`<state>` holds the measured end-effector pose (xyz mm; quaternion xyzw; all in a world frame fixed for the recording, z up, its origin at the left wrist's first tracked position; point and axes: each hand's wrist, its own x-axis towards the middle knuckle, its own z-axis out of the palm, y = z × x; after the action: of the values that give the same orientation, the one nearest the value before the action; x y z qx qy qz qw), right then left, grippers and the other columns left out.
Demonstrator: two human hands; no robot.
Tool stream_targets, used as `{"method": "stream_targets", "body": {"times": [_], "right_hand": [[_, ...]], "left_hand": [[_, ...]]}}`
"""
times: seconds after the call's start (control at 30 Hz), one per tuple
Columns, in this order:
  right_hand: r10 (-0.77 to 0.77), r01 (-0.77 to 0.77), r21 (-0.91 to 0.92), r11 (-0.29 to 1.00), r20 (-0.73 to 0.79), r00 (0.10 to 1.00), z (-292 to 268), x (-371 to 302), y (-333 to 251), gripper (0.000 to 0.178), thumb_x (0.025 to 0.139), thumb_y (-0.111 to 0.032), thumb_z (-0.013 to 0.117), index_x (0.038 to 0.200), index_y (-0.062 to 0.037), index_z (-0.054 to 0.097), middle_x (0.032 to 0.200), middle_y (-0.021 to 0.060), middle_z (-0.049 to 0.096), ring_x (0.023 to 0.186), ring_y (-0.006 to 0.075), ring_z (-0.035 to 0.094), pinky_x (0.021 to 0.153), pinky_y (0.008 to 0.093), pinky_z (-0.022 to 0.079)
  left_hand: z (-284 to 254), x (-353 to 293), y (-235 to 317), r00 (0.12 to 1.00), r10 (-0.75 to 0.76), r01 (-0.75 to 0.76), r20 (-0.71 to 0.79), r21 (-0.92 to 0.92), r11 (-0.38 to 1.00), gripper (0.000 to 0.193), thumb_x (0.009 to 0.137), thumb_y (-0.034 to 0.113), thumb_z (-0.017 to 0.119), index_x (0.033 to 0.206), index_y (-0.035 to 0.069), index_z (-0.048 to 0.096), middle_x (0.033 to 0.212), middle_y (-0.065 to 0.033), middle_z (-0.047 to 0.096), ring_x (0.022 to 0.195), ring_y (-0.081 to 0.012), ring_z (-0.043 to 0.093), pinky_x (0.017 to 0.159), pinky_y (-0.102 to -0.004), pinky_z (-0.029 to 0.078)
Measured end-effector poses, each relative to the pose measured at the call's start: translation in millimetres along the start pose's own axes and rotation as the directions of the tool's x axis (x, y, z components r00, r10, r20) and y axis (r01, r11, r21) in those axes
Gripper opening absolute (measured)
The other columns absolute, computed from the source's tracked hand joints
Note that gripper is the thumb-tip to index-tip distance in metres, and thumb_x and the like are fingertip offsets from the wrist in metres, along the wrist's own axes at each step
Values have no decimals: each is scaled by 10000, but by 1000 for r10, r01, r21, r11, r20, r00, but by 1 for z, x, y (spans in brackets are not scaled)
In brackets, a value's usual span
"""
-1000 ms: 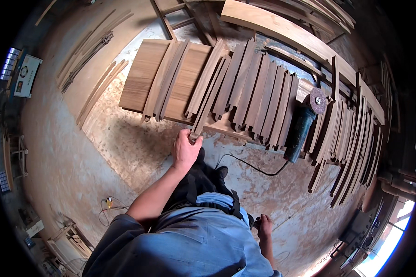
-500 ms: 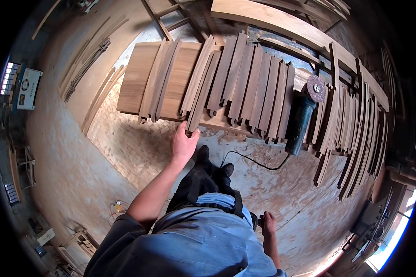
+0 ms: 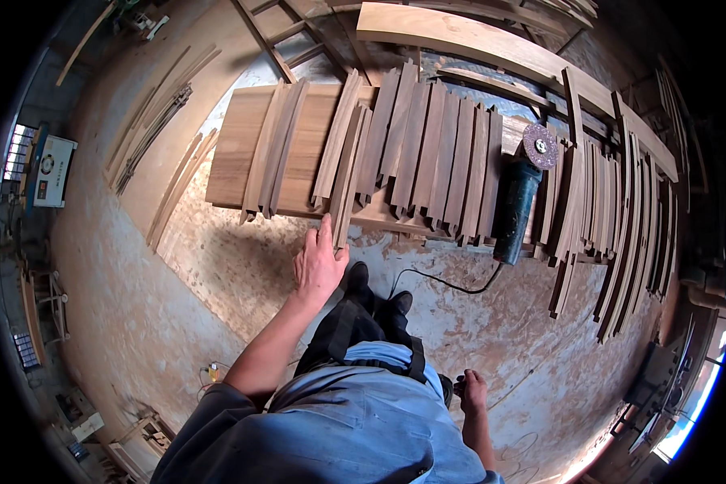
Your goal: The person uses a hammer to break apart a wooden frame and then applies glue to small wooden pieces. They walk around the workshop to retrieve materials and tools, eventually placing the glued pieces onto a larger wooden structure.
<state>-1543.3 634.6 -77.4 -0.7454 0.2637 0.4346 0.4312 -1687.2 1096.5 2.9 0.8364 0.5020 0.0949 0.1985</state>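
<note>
My left hand (image 3: 319, 269) is closed on the near end of a brown wooden strip (image 3: 350, 173), with the index finger stretched along its left side. The strip lies lengthwise over a wide wooden board (image 3: 313, 155), its near end jutting past the board's edge. Just left of it lies another strip (image 3: 336, 139); a row of several dark strips (image 3: 431, 149) lies to its right. Down by my right hip, my right hand (image 3: 475, 393) has its fingers curled round something small and dark that I cannot make out.
An angle grinder (image 3: 515, 214) with a round disc lies right of the row, its black cord (image 3: 452, 284) trailing to the floor. Further right are more long strips (image 3: 601, 198). A thick pale plank (image 3: 468, 36) runs behind. Two strips (image 3: 276, 149) rest at the board's left.
My left hand has drawn the strip a little toward me, and its near end juts out further. The index finger is now straighter along it. My right hand stays by the hip.
</note>
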Motion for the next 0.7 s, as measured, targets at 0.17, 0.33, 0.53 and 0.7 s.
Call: {"method": "stream_targets", "body": {"times": [0.17, 0.33, 0.53, 0.7], "right_hand": [[6, -6, 6, 1000, 4, 1000, 1, -3, 1, 206, 907, -255, 548, 863, -54, 555, 746, 82, 588, 544, 173, 565, 485, 310, 488], [-11, 11, -12, 1000, 17, 1000, -2, -2, 3, 223, 909, -265, 546, 840, -53, 550, 740, 83, 583, 545, 168, 557, 479, 306, 477], [-2, 5, -52, 999, 52, 999, -8, 9, 14, 316, 919, -278, 529, 1082, -9, 567, 801, 93, 607, 586, 177, 583, 517, 320, 503], [12, -9, -44, 999, 67, 998, -8, 13, 22, 315, 921, -282, 530, 1080, -14, 572, 796, 79, 605, 584, 162, 570, 517, 302, 489]], "left_hand": [[-2, 0, 1, 1000, 11, -11, -3, -23, 1000, 700, 754, 241, 713, 1347, 50, 392, 988, -183, 540, 842, -383, 602, 702, -459, 510], [7, -2, -7, 999, -5, -5, -53, -185, 983, 621, 763, 234, 702, 1282, 0, 454, 1014, -199, 577, 924, -391, 596, 755, -447, 504], [17, -2, -19, 945, -180, 321, 275, -656, 684, 474, 820, 200, 650, 1202, -41, 508, 884, -139, 628, 732, -243, 637, 663, -350, 525], [10, 1, -21, 887, -209, 461, 412, -816, 349, 281, 869, 140, 588, 1111, 9, 534, 876, -69, 627, 597, -102, 578, 513, -229, 480]]}}
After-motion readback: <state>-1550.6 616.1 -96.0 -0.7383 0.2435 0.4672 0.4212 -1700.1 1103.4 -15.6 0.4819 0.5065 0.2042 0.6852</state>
